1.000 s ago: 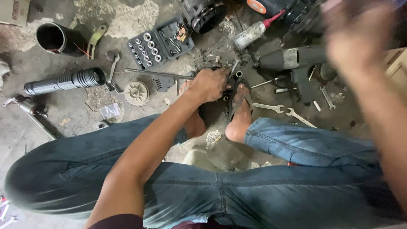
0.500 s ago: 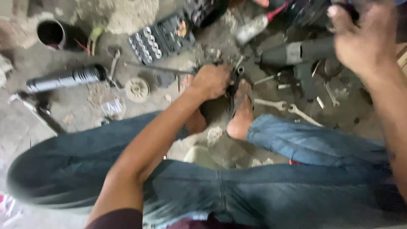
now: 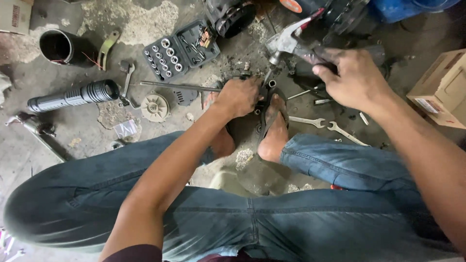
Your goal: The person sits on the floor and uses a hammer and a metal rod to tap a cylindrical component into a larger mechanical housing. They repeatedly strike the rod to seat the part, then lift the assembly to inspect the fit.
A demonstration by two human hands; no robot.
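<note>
While gripping: left hand [image 3: 239, 97] closed on small dark metal part [image 3: 262, 94] by foot.
Right hand [image 3: 354, 77]: fist around hammer [image 3: 286, 43] handle.
Handling: hammer likely heavy, rigid; hold handle low.

Floor layout — socket set [image 3: 180, 49] behind left hand [image 3: 239, 97]; pulley [image 3: 155, 107] and tube [image 3: 73, 97] to its left; wrenches [image 3: 326, 125] right of foot [image 3: 273, 131] — box [image 3: 441, 90] far right.

Socket set [image 3: 180, 50], black tube [image 3: 73, 97], wrenches [image 3: 324, 124].

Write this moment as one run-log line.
left hand: grips small dark metal part | right hand: holds steel claw hammer above it | open socket set case: on floor
</note>
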